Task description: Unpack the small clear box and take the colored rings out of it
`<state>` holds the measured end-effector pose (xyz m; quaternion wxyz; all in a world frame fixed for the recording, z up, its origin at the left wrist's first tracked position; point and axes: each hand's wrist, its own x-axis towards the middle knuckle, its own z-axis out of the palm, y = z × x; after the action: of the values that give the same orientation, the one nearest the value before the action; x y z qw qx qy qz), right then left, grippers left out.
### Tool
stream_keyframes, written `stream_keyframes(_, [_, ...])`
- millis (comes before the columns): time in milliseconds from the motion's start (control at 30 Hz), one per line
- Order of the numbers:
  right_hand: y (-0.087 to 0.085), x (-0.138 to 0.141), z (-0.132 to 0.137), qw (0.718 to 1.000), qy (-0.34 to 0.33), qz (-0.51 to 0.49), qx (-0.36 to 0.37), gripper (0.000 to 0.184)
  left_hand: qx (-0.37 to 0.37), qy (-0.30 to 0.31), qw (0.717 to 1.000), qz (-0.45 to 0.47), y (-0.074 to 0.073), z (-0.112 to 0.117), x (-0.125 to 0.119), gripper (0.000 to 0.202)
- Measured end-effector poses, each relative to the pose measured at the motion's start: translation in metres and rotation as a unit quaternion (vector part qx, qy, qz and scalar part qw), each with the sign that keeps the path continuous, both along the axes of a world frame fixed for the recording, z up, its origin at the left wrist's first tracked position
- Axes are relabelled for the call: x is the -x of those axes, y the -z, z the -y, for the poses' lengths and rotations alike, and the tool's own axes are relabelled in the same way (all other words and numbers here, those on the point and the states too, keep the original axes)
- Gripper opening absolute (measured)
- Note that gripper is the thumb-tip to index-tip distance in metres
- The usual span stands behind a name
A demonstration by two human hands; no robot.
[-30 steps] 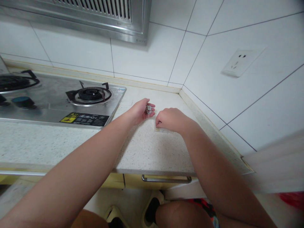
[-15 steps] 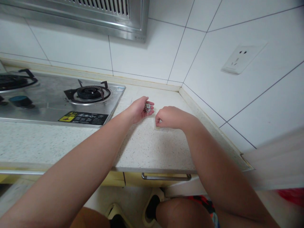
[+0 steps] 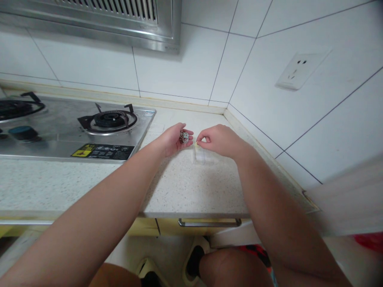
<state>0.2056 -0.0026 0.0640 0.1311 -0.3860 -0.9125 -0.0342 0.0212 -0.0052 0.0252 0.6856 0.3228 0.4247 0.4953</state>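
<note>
Several small metal rings (image 3: 184, 137) lie bunched in my left hand (image 3: 175, 141), which is turned palm up with its fingers curled around them. Just to its right, my right hand (image 3: 221, 139) has thumb and forefinger pinched together. Whatever sits between those fingertips is too small to make out; a faint yellowish spot shows there. Below the right fingers a clear plastic box (image 3: 203, 158) rests on the speckled white countertop (image 3: 191, 191), its outline hard to see. The fingertips of both hands are close but apart.
A steel gas stove (image 3: 62, 131) with black burners stands to the left, under a range hood (image 3: 119, 36). White tiled walls meet in the corner, with a socket (image 3: 295, 71) on the right wall. A drawer handle (image 3: 209, 223) runs below the counter edge.
My right hand has risen from over the clear box toward the fingertips of my left hand, fingers still pinched. More of the box shows. The left hand stays nearly in place with the rings.
</note>
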Motion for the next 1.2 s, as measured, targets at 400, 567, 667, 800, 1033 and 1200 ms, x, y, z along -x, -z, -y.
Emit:
stream_keyframes(400, [0.028,0.027,-0.008,0.987,0.012,-0.160,-0.029,0.022,0.002,0.115,0.992,0.059,0.000,0.003,0.002,0.038])
stream_keyframes(567, [0.031,0.024,-0.010,0.990,0.009,-0.138,-0.039,0.025,0.018,0.114,0.992,0.051,0.000,0.002,0.003,0.036])
stream_keyframes(667, [0.032,0.024,-0.010,0.989,0.015,-0.139,-0.042,0.026,0.013,0.117,0.992,0.049,0.002,0.000,0.003,0.032])
stream_keyframes(800, [0.030,0.023,-0.007,0.984,0.019,-0.174,-0.032,0.025,0.003,0.119,0.992,0.035,0.005,-0.001,0.004,0.029])
stream_keyframes(1033, [0.019,0.015,0.009,0.968,-0.045,-0.246,0.024,0.021,-0.007,0.104,0.995,-0.009,0.008,-0.001,0.004,0.007])
stream_keyframes(1200, [0.019,0.012,0.007,0.977,-0.046,-0.208,0.011,0.020,-0.034,0.127,0.991,-0.019,0.011,-0.001,0.005,0.007])
